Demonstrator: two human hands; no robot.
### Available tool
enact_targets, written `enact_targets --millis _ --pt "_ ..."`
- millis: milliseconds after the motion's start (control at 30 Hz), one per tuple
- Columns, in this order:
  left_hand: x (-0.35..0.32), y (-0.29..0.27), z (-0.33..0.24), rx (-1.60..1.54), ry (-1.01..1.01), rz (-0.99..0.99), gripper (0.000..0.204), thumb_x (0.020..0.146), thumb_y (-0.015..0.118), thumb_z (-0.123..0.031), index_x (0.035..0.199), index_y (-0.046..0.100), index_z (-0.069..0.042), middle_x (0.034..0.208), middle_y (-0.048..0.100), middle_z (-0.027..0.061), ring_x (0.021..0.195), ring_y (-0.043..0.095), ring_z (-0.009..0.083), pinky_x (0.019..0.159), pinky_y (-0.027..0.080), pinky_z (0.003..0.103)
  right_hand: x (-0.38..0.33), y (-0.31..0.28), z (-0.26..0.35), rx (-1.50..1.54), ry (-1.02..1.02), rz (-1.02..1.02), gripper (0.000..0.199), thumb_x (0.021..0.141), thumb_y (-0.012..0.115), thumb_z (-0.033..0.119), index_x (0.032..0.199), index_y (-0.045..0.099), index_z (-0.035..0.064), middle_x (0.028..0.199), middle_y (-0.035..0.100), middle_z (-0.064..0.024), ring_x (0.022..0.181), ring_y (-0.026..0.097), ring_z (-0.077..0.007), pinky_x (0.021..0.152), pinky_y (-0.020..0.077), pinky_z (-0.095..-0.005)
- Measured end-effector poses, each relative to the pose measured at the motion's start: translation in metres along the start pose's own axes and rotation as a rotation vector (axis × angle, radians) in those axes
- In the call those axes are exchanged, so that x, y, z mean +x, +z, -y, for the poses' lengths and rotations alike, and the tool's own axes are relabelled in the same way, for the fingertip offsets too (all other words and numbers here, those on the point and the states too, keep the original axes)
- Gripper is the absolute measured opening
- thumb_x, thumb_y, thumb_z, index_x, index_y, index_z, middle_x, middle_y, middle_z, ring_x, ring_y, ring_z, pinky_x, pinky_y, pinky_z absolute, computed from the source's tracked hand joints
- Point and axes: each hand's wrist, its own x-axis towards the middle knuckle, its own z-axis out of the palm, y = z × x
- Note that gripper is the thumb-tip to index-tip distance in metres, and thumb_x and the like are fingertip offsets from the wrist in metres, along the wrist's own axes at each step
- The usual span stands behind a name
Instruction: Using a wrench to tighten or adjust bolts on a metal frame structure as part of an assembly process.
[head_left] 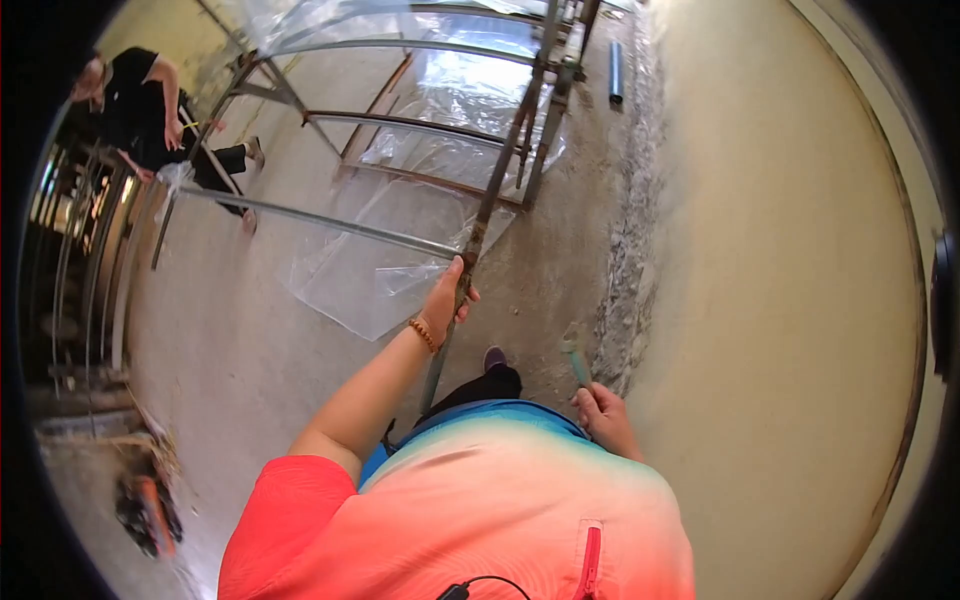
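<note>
My left hand [447, 300], with a beaded bracelet at the wrist, is closed around a rusty upright post of a metal frame [490, 205]. A grey horizontal bar [330, 223] meets the post just above my fingers. Low on the right, near my waist, my right hand [607, 415] is wrapped around a small green-handled tool [577, 362]. The tool points up and away from me, and its pale far end is too blurred to tell its kind. Clear plastic sheeting [385, 290] hangs and lies about the frame.
At the far left a person in black [135, 100] bends beside the frame's other end. A dark tube [615, 72] lies near the rough, broken floor edge [630, 230] along the pale wall [770, 300]. An orange-and-black object [152, 510] is on the floor at lower left.
</note>
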Motion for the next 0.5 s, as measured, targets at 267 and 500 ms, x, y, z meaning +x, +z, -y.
enact_targets --millis 267,500 --pt "0.025 0.019 -0.021 0.005 -0.080 -0.170 0.068 0.079 0.033 -0.070 0.091 0.055 -0.007 0.067 0.054 0.0012 0.048 0.045 0.0062 0.044 0.033 0.017 0.111 -0.015 0.067 -0.143 0.034 0.349 0.027 0.091 0.047 0.028 0.077 0.054 0.0059 0.058 0.048 0.0029 0.049 0.043 -0.0054 0.044 0.0345 -0.0207" --pt "0.031 0.025 -0.015 0.028 -0.020 -0.249 0.067 0.081 0.028 -0.069 0.083 0.057 -0.008 0.061 0.050 -0.0013 0.048 0.039 0.0059 0.045 0.032 0.018 0.164 0.006 0.095 -0.018 0.327 0.686 0.029 0.092 0.043 0.036 0.080 0.049 0.0099 0.052 0.031 0.0070 0.043 0.027 -0.0038 0.039 0.0218 -0.0198"
